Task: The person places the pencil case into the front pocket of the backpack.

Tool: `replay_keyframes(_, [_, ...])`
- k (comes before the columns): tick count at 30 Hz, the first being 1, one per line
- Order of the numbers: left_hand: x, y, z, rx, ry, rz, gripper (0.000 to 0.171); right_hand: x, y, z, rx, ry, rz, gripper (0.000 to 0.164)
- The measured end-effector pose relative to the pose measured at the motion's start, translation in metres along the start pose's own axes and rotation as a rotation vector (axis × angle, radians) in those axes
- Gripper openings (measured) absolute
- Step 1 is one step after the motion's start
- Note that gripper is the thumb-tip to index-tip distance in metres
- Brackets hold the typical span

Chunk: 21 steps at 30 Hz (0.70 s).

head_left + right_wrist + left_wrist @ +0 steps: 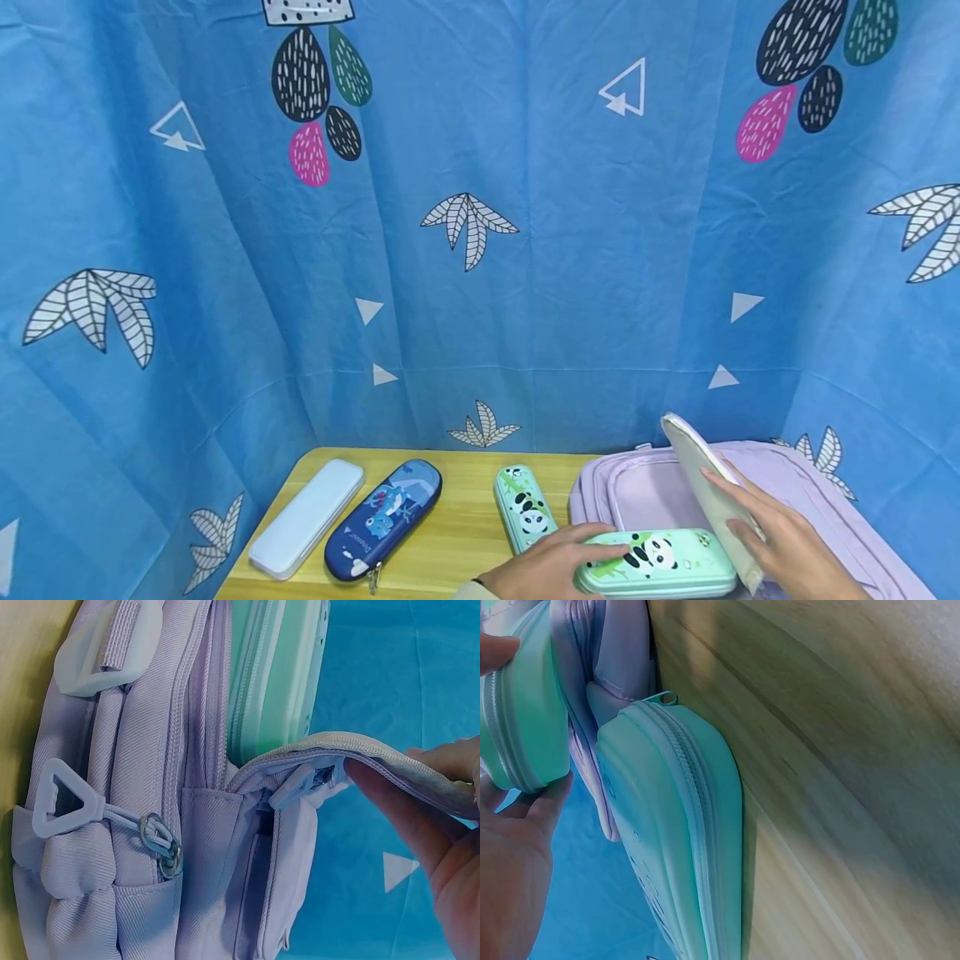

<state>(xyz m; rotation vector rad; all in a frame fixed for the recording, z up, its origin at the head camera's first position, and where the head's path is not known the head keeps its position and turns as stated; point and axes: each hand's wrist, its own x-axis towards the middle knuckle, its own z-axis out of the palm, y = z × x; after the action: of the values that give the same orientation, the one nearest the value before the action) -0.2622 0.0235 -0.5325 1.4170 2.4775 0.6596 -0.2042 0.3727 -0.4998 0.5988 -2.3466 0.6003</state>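
Note:
My left hand [551, 565] grips the left end of a mint-green panda pencil case [667, 565], thumb on one side and fingers on the other in the left wrist view. That case lies over the front of a lilac backpack [648, 492]. With my right hand [787, 533] I pinch the raised front flap [708, 475] of the backpack between thumb and fingers; its pale lining faces left. The right wrist view shows the flap's zipper edge [352, 742] in my fingers and the green case [281, 682] at the pocket opening.
A second green panda pencil case [522, 504] lies on the wooden table [457, 542], left of the backpack. Farther left are a dark blue dinosaur pencil case [386, 517] and a white case [307, 517]. A blue patterned curtain [525, 317] hangs behind.

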Motion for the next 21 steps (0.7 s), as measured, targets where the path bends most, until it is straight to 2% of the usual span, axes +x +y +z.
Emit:
replay_keyframes(8, [0.011,0.005,0.001,0.003,-0.037,-0.042,0.068,0.002,-0.002,0.0,-0.021,0.009,0.023,0.091])
replay_keyframes(13, [0.019,0.008,0.004,0.037,-0.046,-0.067,0.067,0.003,-0.003,-0.001,-0.013,-0.001,0.042,0.091])
replay_keyframes(21, [0.028,0.012,0.008,0.078,-0.048,-0.08,0.066,0.004,-0.002,0.001,-0.015,0.014,0.016,0.091])
